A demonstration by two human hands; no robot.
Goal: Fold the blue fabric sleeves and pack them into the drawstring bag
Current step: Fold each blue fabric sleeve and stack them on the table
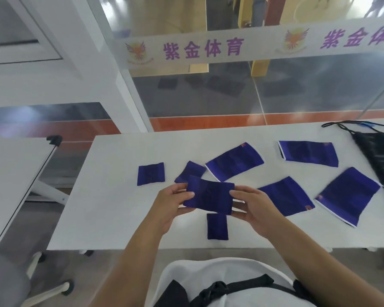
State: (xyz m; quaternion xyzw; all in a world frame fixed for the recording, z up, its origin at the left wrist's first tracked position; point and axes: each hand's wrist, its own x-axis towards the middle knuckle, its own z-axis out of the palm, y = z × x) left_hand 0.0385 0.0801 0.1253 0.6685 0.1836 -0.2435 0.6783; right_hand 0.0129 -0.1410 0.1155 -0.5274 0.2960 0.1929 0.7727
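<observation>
I hold one folded blue sleeve (210, 194) above the white table (111, 209), my left hand (172, 206) pinching its left edge and my right hand (254, 209) its right edge. Three small folded sleeves lie flat: one at the left (150, 173), one behind the held piece (192, 170), one below it near the front edge (217, 227). Several larger unfolded sleeves lie to the right, among them one behind (234, 161), one far back (308, 153) and one at the far right (348, 196). The black drawstring bag (379, 156) lies at the table's right end.
A second white table (11, 173) stands to the left with a gap between. A grey chair (5, 282) sits at the lower left. Behind the table runs a glass wall with a banner (208, 49).
</observation>
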